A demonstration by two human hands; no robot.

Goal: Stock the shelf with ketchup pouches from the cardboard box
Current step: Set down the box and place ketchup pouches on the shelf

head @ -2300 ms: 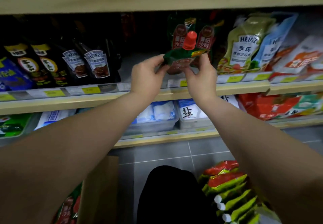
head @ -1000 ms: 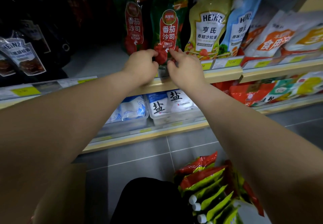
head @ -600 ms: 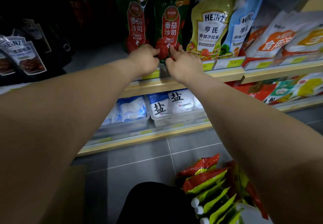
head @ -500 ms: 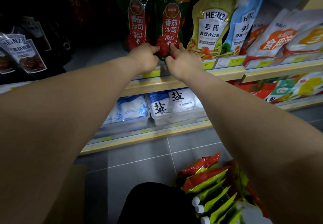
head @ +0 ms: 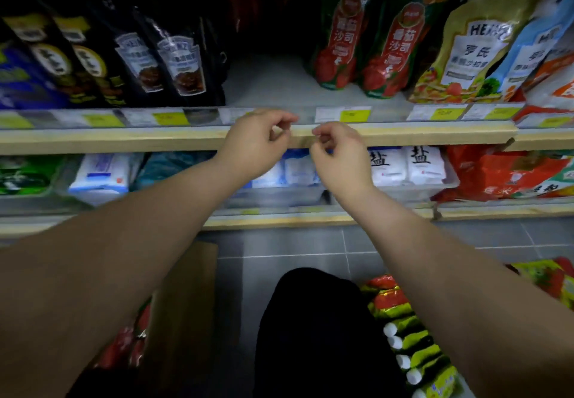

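Observation:
Two red-and-green ketchup pouches stand upright side by side on the middle shelf (head: 267, 83), one (head: 338, 40) to the left of the other (head: 394, 52). My left hand (head: 257, 139) and my right hand (head: 338, 152) hover close together in front of the shelf's wooden edge, below the pouches and clear of them. Both are empty, with fingers loosely curled. The cardboard box (head: 183, 304) stands on the floor at lower left, with red pouches (head: 130, 345) showing inside. More ketchup pouches (head: 410, 335) lie stacked on the floor at lower right.
Dark sauce pouches (head: 174, 62) fill the shelf's left side, and Heinz salad dressing pouches (head: 472, 49) stand right of the ketchup. Bare shelf floor lies between them. White salt bags (head: 407, 164) sit on the lower shelf. My dark-clothed knee (head: 310, 329) is between box and pile.
Both hands have let go of the right-hand ketchup pouch, which now stands on the shelf, and have drawn back down to the shelf edge. The view has shifted right and down.

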